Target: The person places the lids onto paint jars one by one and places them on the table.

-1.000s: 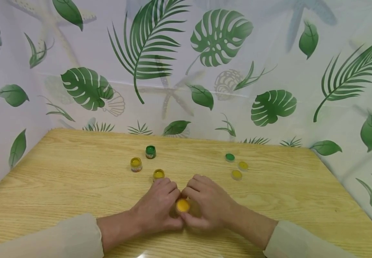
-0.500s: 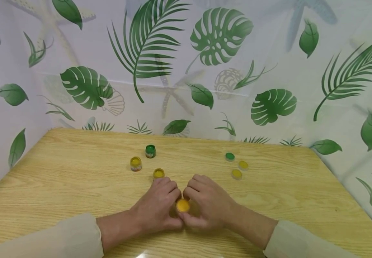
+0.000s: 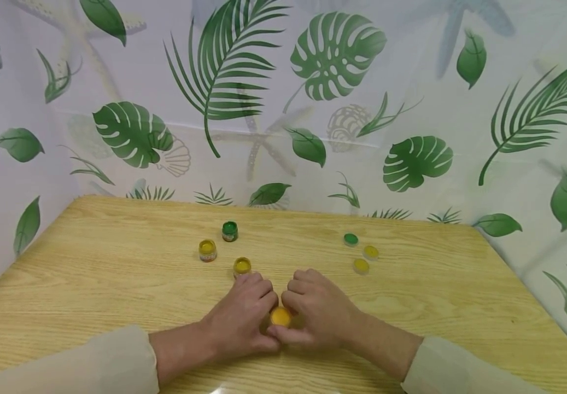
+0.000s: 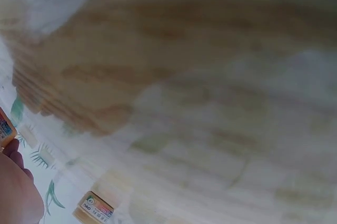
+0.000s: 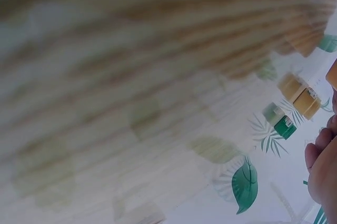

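Observation:
Between both hands, close to the table's near side, sits a small jar of orange-yellow paint [image 3: 280,316]. My left hand [image 3: 244,312] grips its left side with curled fingers. The right hand [image 3: 320,312] pinches it from the right, its thumb lying across the jar's near edge. Whether the lid is on cannot be told. At the left edge of the left wrist view, the labelled orange jar [image 4: 6,129] shows beside the left fingers. Only a corner of the jar [image 5: 332,75] appears in the right wrist view, above the right fingers [image 5: 311,155].
Just beyond the left knuckles stands an open dark-yellow paint jar [image 3: 241,266]. Farther back are another yellow jar [image 3: 207,250] and a green one [image 3: 229,231]. A green lid [image 3: 350,239] and two yellow lids [image 3: 361,266] lie on the wooden table [image 3: 436,295], right of them.
The right thumb has slid slightly left across the jar's near edge. Jar and hands have shifted a little to the right. Other jars and lids stay where they were.

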Motion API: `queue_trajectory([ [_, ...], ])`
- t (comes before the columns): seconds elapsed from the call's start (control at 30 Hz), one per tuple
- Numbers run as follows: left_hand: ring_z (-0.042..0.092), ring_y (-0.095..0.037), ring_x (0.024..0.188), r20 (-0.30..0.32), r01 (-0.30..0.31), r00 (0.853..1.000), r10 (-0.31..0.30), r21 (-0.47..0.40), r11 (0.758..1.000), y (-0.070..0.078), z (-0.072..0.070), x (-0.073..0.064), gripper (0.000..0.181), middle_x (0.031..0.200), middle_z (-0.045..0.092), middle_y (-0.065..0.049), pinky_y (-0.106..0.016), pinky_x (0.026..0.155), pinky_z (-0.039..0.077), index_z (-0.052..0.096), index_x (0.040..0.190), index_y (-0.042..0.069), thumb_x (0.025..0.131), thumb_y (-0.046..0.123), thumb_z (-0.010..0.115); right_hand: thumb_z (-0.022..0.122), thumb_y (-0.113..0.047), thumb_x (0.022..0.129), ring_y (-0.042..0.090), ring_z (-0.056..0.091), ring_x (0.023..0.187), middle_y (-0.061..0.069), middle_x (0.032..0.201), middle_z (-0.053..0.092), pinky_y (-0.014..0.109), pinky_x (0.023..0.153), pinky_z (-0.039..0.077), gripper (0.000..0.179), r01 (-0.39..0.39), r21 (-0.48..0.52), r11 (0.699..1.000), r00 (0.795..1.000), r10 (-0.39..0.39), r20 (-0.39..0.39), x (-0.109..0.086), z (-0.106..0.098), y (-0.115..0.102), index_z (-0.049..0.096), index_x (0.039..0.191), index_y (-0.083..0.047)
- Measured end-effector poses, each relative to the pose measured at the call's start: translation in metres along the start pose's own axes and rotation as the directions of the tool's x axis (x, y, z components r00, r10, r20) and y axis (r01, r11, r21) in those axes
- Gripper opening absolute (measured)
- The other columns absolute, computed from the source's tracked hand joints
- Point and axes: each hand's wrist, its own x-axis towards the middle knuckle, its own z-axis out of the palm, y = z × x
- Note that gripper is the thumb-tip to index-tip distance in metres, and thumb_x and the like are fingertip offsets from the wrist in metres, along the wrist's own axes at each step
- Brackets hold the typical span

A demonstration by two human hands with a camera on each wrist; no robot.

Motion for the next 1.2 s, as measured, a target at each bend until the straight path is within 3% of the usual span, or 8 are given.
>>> queue_trajectory([
  [0.17,0.042,-0.01,0.08,-0.014,0.02,1.0,-0.02,-0.001,1.0,0.0001,0.0011,0.0005,0.038,0.081,0.051,0.009,-0.029,0.084,0.04,0.062,0.083,0.015,0.069,0.046,0.08,0.058,-0.061,0.089,0.006,0.039,0.07,-0.012,0.072,0.05,0.022,0.068,0.035,0.043,-0.045,0.023,0.999,0.999,0.045,0.005,-0.0016,-0.0012,0.0006,0.057,0.077,-0.02],
  [0.3,0.043,-0.01,0.082,-0.016,0.04,0.999,-0.04,-0.018,0.999,-0.001,0.0011,-0.0001,0.038,0.082,0.052,0.009,-0.03,0.086,0.04,0.063,0.086,0.014,0.07,0.044,0.08,0.062,-0.054,0.087,0.008,0.047,0.08,-0.009,0.085,0.06,0.025,0.074,0.042,0.035,-0.053,0.051,0.997,0.998,0.051,0.029,-0.0009,-0.0017,0.0009,0.065,0.09,-0.018],
  [0.53,0.042,-0.01,0.082,-0.013,0.044,0.999,-0.044,-0.038,0.998,-0.0015,0.0012,-0.0006,0.034,0.082,0.053,0.009,-0.03,0.087,0.039,0.063,0.087,0.015,0.071,0.04,0.078,0.067,-0.045,0.081,0.008,0.047,0.08,-0.008,0.084,0.058,0.024,0.071,0.039,0.027,-0.031,0.043,0.999,0.999,0.029,0.045,0.0001,-0.0014,0.0007,0.064,0.088,-0.018],
  [0.97,0.039,-0.009,0.081,0.002,0.034,0.999,-0.034,-0.028,0.999,-0.0014,0.0009,-0.0004,0.034,0.082,0.051,0.009,-0.029,0.084,0.037,0.062,0.083,0.015,0.07,0.042,0.079,0.068,-0.048,0.081,0.008,0.045,0.079,-0.011,0.081,0.053,0.024,0.071,0.039,0.029,-0.054,0.006,0.999,0.995,0.053,0.079,-0.0004,-0.0021,-0.0019,0.061,0.084,-0.019],
  [1.2,0.037,-0.009,0.077,0.025,0.014,1.0,-0.014,-0.008,1.0,0.0004,-0.0006,0.0,0.035,0.079,0.048,0.01,-0.027,0.08,0.035,0.06,0.081,0.016,0.07,0.044,0.077,0.069,-0.046,0.08,0.007,0.043,0.075,-0.011,0.077,0.051,0.023,0.069,0.037,0.028,-0.01,0.013,1.0,0.999,0.009,0.052,0.0011,-0.0012,-0.0025,0.06,0.078,-0.019],
])
